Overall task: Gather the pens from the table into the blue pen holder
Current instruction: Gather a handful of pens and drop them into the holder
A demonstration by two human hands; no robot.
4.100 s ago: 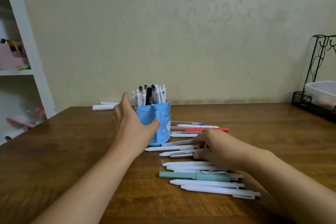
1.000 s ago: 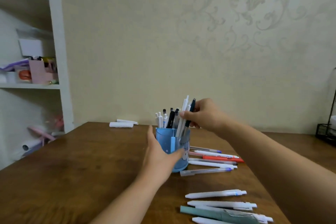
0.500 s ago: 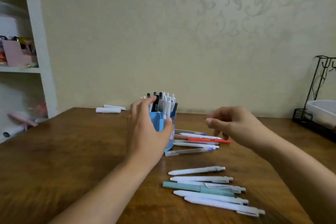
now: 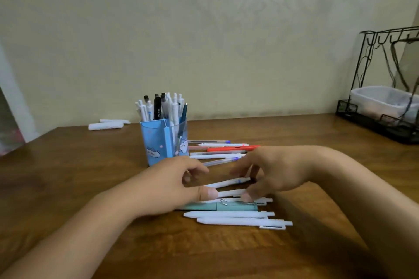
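The blue pen holder stands upright on the wooden table, holding several white, black and dark pens. To its right lies a far row of pens, among them a red pen. Nearer to me lies a second group: a tilted white pen, a teal pen with a wire clip, and two white pens at the front. My left hand and right hand hover over this near group from either side. Their fingers are spread around the upper white pens, which still lie on the table.
A black wire rack holding a white plastic tub stands at the back right. Two white caps or tubes lie at the back left by the wall. A white shelf edge shows at the far left.
My left hand has let go of the holder and dropped to the near pens. My right hand has come down from mid-air onto the same pens. The view has tilted down and to the right.
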